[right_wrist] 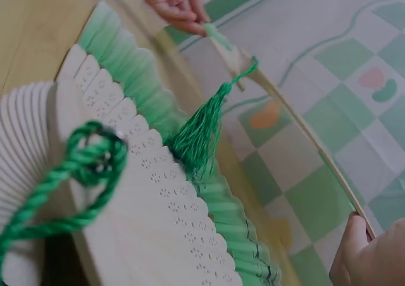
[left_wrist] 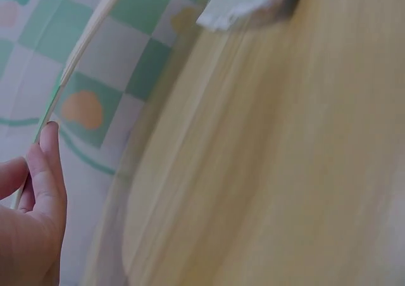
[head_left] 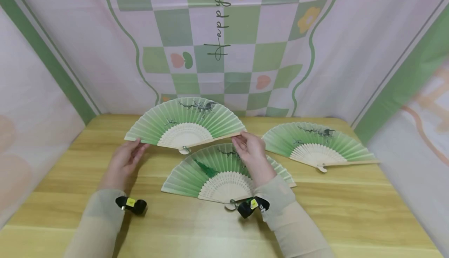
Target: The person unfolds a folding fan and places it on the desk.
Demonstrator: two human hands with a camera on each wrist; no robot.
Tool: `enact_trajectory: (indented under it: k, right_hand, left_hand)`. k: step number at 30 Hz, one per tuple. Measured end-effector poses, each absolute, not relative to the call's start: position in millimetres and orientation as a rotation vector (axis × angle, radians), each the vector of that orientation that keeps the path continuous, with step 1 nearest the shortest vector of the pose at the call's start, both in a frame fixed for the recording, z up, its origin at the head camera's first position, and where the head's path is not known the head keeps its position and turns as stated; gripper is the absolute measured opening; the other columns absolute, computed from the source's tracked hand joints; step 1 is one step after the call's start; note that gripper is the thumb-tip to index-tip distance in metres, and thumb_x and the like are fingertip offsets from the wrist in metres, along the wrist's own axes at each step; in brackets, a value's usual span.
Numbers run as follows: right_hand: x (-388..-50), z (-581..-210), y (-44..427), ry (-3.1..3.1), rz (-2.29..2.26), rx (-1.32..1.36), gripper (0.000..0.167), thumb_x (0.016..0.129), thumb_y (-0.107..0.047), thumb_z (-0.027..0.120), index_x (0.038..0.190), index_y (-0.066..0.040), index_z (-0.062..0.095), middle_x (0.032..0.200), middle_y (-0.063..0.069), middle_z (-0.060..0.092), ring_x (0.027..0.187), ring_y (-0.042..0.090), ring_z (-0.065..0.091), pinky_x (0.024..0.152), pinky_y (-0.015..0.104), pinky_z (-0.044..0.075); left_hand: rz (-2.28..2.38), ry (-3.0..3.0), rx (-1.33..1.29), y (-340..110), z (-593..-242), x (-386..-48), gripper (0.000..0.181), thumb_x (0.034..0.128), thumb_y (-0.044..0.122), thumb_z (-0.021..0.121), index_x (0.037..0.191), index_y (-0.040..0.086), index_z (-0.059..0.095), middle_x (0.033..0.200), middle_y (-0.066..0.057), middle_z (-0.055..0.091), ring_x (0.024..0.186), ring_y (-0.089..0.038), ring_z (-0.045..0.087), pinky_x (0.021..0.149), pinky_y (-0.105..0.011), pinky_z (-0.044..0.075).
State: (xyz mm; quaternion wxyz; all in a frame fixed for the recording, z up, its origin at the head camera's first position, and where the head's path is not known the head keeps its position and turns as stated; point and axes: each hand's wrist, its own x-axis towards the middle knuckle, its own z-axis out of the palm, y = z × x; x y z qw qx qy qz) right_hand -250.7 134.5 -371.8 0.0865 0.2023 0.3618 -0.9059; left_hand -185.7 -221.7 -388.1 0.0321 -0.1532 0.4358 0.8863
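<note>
A spread green-and-white folding fan (head_left: 168,117) is held up above the table between both hands. At its left edge, my left hand (head_left: 124,160) pinches the outer fold between thumb and fingers. My right hand (head_left: 255,157) grips the wooden guard stick at the opposite end. From the fan's pivot dangles a green tassel (right_wrist: 201,128). Below, a second spread fan (head_left: 224,186) lies on the table, partly covered by the right hand and forearm. The held fan appears edge-on in the left wrist view, with the fingers (left_wrist: 47,185) on its border.
A third spread fan (head_left: 317,151) lies on the right side of the wooden table (head_left: 182,230). Behind the table hangs a checkered curtain (head_left: 242,24), and fabric walls stand on both sides. Each wrist wears a black strap with a small camera.
</note>
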Motion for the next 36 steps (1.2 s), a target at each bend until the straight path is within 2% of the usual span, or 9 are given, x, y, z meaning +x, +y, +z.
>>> enact_trajectory:
  k: [5, 9, 13, 16, 20, 23, 27, 31, 36]
  right_hand:
    - [-253.1, -368.0, 120.8, 1.193, -2.615, 0.541, 0.033, 0.101, -0.001, 0.05, 0.134, 0.004, 0.045, 0.109, 0.014, 0.055, 0.125, 0.032, 0.056, 0.103, 0.03, 0.051]
    - [-254.2, -367.0, 110.7, 1.247, -2.573, 0.51, 0.037, 0.101, 0.0, 0.05, 0.137, 0.006, 0.044, 0.107, 0.015, 0.057, 0.127, 0.033, 0.057, 0.102, 0.03, 0.052]
    - [-253.3, -367.2, 100.6, 1.296, -2.542, 0.482, 0.038, 0.1, 0.001, 0.051, 0.137, 0.008, 0.045, 0.105, 0.015, 0.06, 0.117, 0.031, 0.062, 0.1, 0.03, 0.053]
    - [-253.6, -367.3, 92.1, 1.326, -2.52, 0.464, 0.039, 0.099, 0.002, 0.053, 0.136, 0.008, 0.046, 0.1, 0.013, 0.062, 0.103, 0.026, 0.066, 0.099, 0.029, 0.054]
    - [-255.4, -366.0, 76.0, 1.365, -2.493, 0.47, 0.035, 0.097, 0.003, 0.056, 0.13, 0.009, 0.051, 0.092, 0.013, 0.064, 0.085, 0.02, 0.069, 0.091, 0.028, 0.057]
    - [-256.6, -365.1, 63.0, 1.398, -2.467, 0.465, 0.033, 0.096, 0.003, 0.057, 0.128, 0.01, 0.052, 0.09, 0.013, 0.066, 0.081, 0.019, 0.07, 0.087, 0.027, 0.058]
    - [-258.7, -366.2, 48.8, 1.39, -2.449, 0.454, 0.032, 0.096, 0.003, 0.056, 0.127, 0.01, 0.053, 0.093, 0.016, 0.067, 0.089, 0.024, 0.072, 0.092, 0.031, 0.057]
    - [-262.2, -366.8, 36.9, 1.343, -2.439, 0.463, 0.029, 0.097, 0.004, 0.054, 0.125, 0.011, 0.055, 0.109, 0.025, 0.068, 0.106, 0.031, 0.07, 0.094, 0.032, 0.057]
    - [-266.8, -368.5, 29.5, 1.321, -2.43, 0.507, 0.03, 0.096, 0.006, 0.054, 0.125, 0.011, 0.055, 0.123, 0.029, 0.063, 0.116, 0.035, 0.066, 0.092, 0.032, 0.058]
  left_hand:
    - [2.807, 1.235, -0.448, -239.9, -386.4, -179.5, 0.017, 0.1002, 0.005, 0.055, 0.089, 0.004, 0.068, 0.085, -0.008, 0.074, 0.08, -0.013, 0.073, 0.074, -0.016, 0.057]
    - [2.8, 1.255, -0.426, -253.6, -384.2, -175.6, 0.021, 0.1012, 0.004, 0.052, 0.088, 0.004, 0.069, 0.084, -0.009, 0.075, 0.079, -0.013, 0.073, 0.073, -0.016, 0.057]
    - [2.754, 1.322, -0.433, -267.3, -380.9, -173.2, 0.021, 0.1018, 0.007, 0.053, 0.087, 0.006, 0.068, 0.083, -0.008, 0.074, 0.077, -0.012, 0.072, 0.07, -0.015, 0.057]
    - [2.724, 1.367, -0.432, -279.1, -378.6, -172.6, 0.023, 0.1024, 0.01, 0.052, 0.086, 0.007, 0.068, 0.081, -0.007, 0.074, 0.074, -0.01, 0.07, 0.069, -0.014, 0.056]
    - [2.725, 1.372, -0.456, -295.6, -376.6, -172.9, 0.026, 0.1024, 0.01, 0.052, 0.084, 0.007, 0.07, 0.08, -0.007, 0.074, 0.072, -0.011, 0.07, 0.068, -0.015, 0.057]
    - [2.736, 1.369, -0.498, -305.7, -375.5, -173.1, 0.027, 0.1019, 0.008, 0.052, 0.083, 0.006, 0.071, 0.079, -0.008, 0.074, 0.072, -0.012, 0.071, 0.068, -0.016, 0.057]
    - [2.738, 1.333, -0.551, -316.1, -374.2, -171.5, 0.027, 0.1016, 0.007, 0.053, 0.082, 0.005, 0.071, 0.079, -0.008, 0.073, 0.073, -0.013, 0.072, 0.069, -0.016, 0.057]
    - [2.731, 1.275, -0.599, -325.2, -372.5, -166.3, 0.026, 0.1016, 0.006, 0.053, 0.083, 0.004, 0.071, 0.081, -0.01, 0.074, 0.076, -0.013, 0.072, 0.073, -0.014, 0.056]
    - [2.733, 1.204, -0.688, -330.0, -374.2, -160.9, 0.017, 0.0986, 0.005, 0.058, 0.087, 0.005, 0.071, 0.085, -0.009, 0.074, 0.082, -0.012, 0.073, 0.081, -0.013, 0.055]
